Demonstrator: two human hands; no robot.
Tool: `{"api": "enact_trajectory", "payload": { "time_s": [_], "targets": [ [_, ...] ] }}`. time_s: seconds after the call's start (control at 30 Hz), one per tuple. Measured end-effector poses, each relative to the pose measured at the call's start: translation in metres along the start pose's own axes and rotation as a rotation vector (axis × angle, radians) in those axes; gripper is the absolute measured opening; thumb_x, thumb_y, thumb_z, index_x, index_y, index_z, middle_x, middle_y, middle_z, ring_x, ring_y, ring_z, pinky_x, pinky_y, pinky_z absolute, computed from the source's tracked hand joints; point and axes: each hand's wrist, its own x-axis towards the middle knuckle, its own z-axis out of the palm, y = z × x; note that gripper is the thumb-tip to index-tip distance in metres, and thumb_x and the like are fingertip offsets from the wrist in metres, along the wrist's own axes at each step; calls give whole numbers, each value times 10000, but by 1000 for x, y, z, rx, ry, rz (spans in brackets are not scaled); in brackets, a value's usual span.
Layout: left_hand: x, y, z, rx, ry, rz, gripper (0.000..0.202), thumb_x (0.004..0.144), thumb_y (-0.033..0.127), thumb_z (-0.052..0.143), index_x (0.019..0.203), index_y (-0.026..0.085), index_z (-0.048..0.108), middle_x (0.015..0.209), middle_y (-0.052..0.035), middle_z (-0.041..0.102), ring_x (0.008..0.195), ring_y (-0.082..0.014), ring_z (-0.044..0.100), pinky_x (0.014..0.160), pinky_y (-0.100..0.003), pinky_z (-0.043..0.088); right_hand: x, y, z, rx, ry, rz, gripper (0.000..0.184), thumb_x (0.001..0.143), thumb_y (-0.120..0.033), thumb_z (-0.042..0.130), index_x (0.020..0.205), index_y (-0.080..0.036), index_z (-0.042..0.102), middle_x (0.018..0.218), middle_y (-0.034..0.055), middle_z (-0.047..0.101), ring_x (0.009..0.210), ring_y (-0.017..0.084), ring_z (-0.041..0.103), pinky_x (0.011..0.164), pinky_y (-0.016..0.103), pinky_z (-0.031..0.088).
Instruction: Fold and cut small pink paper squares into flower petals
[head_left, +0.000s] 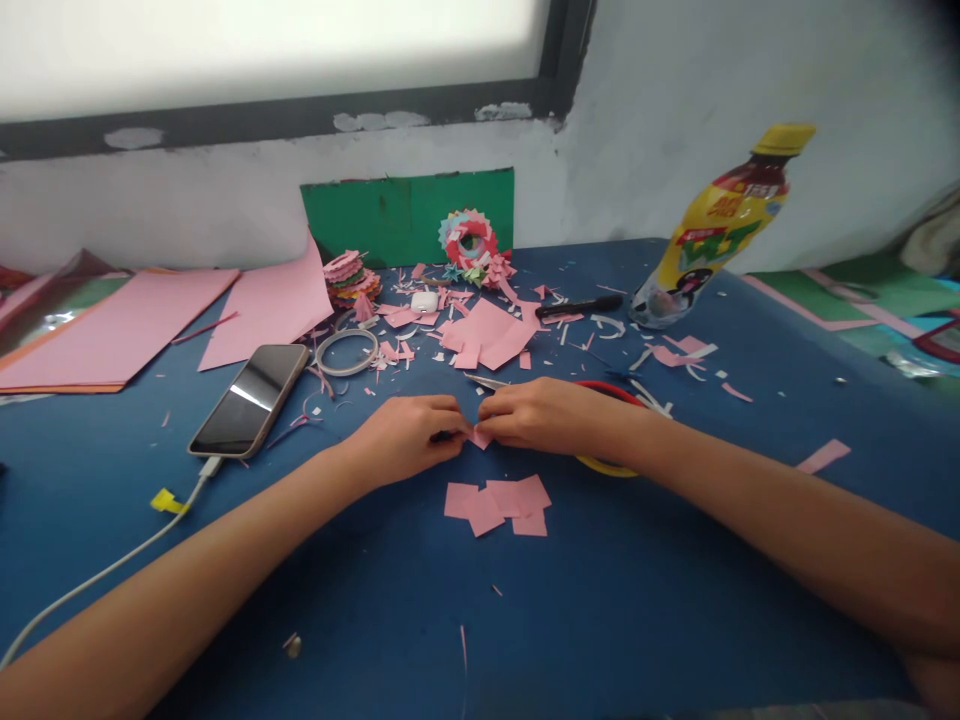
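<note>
Between my two hands is a small pink paper piece [481,439], pinched from both sides just above the blue tabletop. My left hand [409,437] grips its left edge with thumb and fingertips. On the other edge, my right hand [541,415] has its fingers pressed together. Several pink paper squares [485,510] lie overlapping just in front of the hands. Partly hidden behind my right hand and forearm are scissors [611,467] with red and yellow handles; their blade tip shows beyond my fingers.
A phone [251,398] on a white cable lies at left, near a roll of tape [346,353]. Pink scraps [491,333], a black pen [579,306] and folded paper ornaments [469,243] are behind. A drink bottle [712,235] stands tilted in view at back right; pink sheets [127,325] lie at left.
</note>
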Motion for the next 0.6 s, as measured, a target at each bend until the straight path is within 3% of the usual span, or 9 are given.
{"api": "enact_trajectory", "payload": {
  "time_s": [0.4,0.6],
  "targets": [
    [-4,0,-8,167,-3,192,263,799,212,424,809,168,684,816,-58,655,656,-139,609,602,-237,472,0,-1,2,-21,0,-14,158,874,-142,457,915,-142,610,893,50,604,773,138,553,601,248,395],
    [-5,0,-6,321,29,284,309,819,225,391,957,179,663,769,-53,638,617,-140,591,548,-243,458,0,-2,1,-30,-11,5,191,893,-169,434,906,-132,620,897,51,607,774,138,556,609,254,391]
  ]
}}
